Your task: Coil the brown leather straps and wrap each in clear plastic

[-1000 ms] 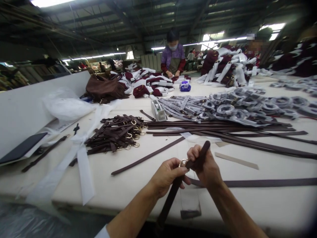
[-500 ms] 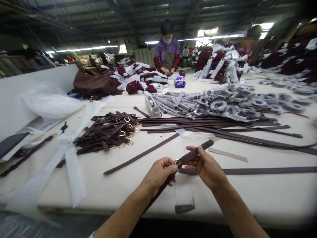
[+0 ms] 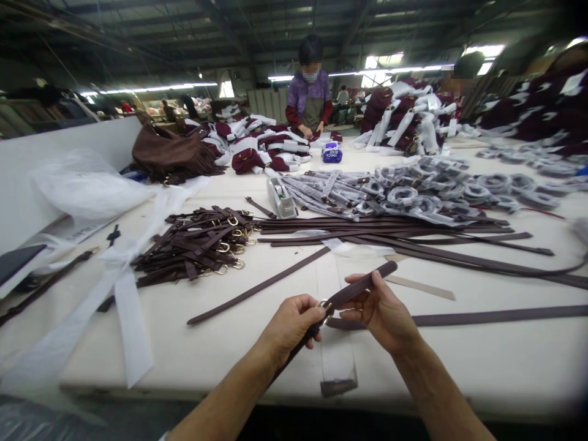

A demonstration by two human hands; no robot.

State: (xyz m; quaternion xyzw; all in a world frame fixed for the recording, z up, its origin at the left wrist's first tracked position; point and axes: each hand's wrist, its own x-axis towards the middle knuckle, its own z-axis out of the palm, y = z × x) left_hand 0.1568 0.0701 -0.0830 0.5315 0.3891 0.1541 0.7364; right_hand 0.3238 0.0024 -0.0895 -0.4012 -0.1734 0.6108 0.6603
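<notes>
Left fingers (image 3: 314,315) pinch brown strap (image 3: 351,293) at buckle (image 3: 326,304); right fingers (image 3: 379,284) pinch near tip (image 3: 391,267).

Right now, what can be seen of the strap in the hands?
The dark brown strap looks like leather, with a rounded tip and gold-coloured buckle. It slants up rightward above the pale table. The left hand pinches it by the buckle; the right hand holds it near the tip. Its lower end is hidden.

Below and right of frame centre, we see the right hand (image 3: 388,315), fisted a second ago, now pinching the brown buckle strap (image 3: 356,290) with straighter fingers; the strap slants more flatly.
</notes>
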